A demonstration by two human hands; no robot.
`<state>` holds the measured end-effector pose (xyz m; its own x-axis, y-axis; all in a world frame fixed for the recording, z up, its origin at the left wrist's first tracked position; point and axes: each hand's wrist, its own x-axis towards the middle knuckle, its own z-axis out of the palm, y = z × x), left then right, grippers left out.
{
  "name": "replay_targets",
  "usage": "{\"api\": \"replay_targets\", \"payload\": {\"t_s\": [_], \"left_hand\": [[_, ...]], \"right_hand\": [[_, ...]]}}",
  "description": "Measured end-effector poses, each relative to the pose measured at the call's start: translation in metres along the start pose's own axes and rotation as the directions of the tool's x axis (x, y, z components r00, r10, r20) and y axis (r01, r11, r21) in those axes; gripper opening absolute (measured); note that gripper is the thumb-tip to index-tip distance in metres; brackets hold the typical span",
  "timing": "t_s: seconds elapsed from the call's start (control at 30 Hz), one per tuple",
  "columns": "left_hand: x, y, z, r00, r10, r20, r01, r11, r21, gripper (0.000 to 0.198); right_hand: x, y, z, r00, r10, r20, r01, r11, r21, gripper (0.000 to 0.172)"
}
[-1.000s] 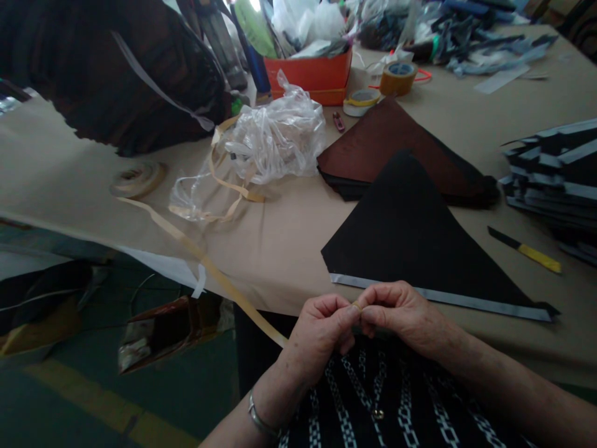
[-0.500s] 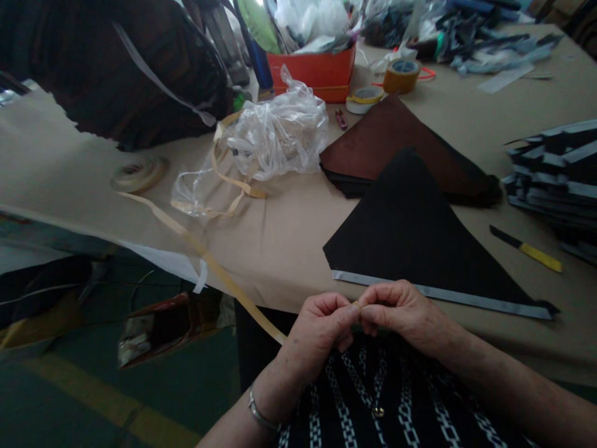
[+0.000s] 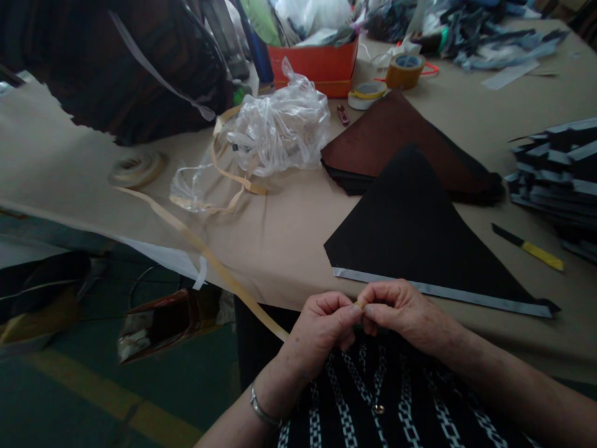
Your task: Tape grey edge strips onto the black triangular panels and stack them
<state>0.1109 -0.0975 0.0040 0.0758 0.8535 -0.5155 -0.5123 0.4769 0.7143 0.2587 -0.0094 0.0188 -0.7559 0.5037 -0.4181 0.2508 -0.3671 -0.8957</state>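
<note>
A long strip of beige tape [image 3: 224,274] runs from its roll [image 3: 137,169] on the table down to my left hand [image 3: 321,330]. My left hand pinches the tape's end between thumb and forefinger. Pressed up against it, my right hand [image 3: 396,311] pinches the same small yellowish end; the fingers hide most of it. Just beyond my hands lies a black cut piece [image 3: 410,224], roughly triangular, with a grey strip [image 3: 485,301] along its near edge. Behind it rests a stack of brown and black pieces [image 3: 392,137].
A yellow-handled knife [image 3: 541,254] lies at the right, near a pile of grey-edged pieces [image 3: 555,174]. A clear plastic bag [image 3: 284,124], an orange box [image 3: 317,68] and tape rolls [image 3: 405,70] stand farther back. A big dark bundle [image 3: 130,81] occupies the left.
Both hands hold almost the same pose, thumbs and forefingers still pinched together on the tape end. The view has shifted very slightly.
</note>
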Motion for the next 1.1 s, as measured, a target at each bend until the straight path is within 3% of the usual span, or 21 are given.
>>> {"api": "replay_targets", "payload": {"t_s": [0.33, 1.1], "left_hand": [[0.0006, -0.0009, -0.0004, 0.999, -0.036, -0.016, 0.034, 0.995, -0.093, 0.031], [0.0002, -0.0035, -0.0016, 0.999, -0.037, 0.026, 0.039, 0.993, -0.11, 0.032]], "right_hand": [[0.0004, 0.002, 0.0013, 1.0, 0.014, 0.016, -0.016, 0.995, 0.098, 0.018], [0.0022, 0.0061, 0.0044, 1.0, -0.004, 0.019, 0.003, 1.0, 0.021, 0.012]]}}
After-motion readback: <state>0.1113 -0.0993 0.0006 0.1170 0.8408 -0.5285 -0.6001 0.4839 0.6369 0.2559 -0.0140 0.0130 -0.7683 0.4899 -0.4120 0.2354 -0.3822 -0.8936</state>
